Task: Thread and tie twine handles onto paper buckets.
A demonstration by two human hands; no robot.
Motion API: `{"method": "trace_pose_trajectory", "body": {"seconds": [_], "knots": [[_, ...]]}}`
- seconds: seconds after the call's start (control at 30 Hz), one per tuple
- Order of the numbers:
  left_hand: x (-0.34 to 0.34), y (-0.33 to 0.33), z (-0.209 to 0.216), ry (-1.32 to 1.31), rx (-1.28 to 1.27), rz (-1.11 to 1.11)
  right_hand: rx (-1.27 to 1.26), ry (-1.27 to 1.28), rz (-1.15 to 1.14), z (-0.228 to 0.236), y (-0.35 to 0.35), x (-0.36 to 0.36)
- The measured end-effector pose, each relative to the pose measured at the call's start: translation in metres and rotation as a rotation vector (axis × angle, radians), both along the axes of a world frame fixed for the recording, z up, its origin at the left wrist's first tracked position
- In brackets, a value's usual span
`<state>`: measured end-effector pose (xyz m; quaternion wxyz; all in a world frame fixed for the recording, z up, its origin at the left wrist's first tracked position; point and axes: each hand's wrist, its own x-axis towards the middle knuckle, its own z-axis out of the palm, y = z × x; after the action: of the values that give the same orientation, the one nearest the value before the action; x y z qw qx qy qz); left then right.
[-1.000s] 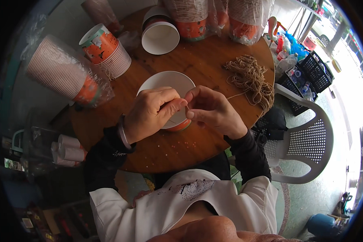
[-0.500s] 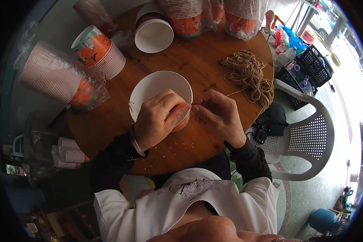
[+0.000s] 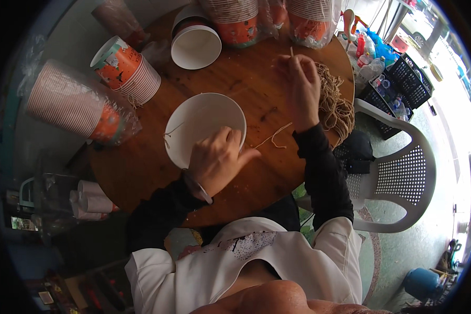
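A white-lined paper bucket [image 3: 186,118] stands before me on the round wooden table, its mouth turned up toward me. A short string [image 3: 167,137] is fastened at its left rim. My left hand [image 3: 217,159] grips the bucket's near right rim, fingers curled over it and thumb sticking out to the right. From beside that rim a loose string [image 3: 271,138] trails right across the wood. My right hand [image 3: 302,91] is raised beside the heap of twine [image 3: 336,102], fingertips pinched, with a thin pale tip [image 3: 292,51] jutting above them; what it is stays unclear.
Orange-patterned bucket stacks [image 3: 125,70] and bagged stacks [image 3: 70,99] line the table's left side; more [image 3: 230,23] stand at the back near an open-mouthed bucket [image 3: 195,47]. A white plastic chair [image 3: 426,167] and black crates [image 3: 411,83] are at the right.
My right hand has left the bucket's rim and risen up and right beside the twine. The left hand has shifted down slightly, its pinch loosened. A loose string now shows on the table.
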<state>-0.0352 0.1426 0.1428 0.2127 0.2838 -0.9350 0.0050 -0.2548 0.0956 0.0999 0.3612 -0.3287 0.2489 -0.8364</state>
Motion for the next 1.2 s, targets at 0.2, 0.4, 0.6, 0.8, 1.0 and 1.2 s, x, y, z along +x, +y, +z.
{"method": "trace_pose_trajectory", "body": {"seconds": [0.2,0.4,0.6,0.8,1.0,1.2], "knots": [[0.046,-0.018,0.005,0.103,0.294,-0.024,0.243,-0.462,0.492,-0.034,0.033,0.034],[0.053,-0.022,-0.004,0.103,0.28,0.011,0.093,-0.577,0.564,-0.032,0.07,0.073],[0.05,-0.027,-0.009,0.148,0.342,0.019,0.096,-0.713,0.571,-0.042,0.085,0.098],[0.047,-0.027,-0.009,0.163,0.368,0.037,0.071,-0.789,0.578,-0.049,0.085,0.107],[0.048,-0.027,-0.009,0.158,0.346,0.048,0.051,-0.801,0.598,-0.047,0.086,0.114],[0.046,-0.024,-0.011,0.137,0.328,0.084,0.079,-0.767,0.566,-0.042,0.087,0.117]]}}
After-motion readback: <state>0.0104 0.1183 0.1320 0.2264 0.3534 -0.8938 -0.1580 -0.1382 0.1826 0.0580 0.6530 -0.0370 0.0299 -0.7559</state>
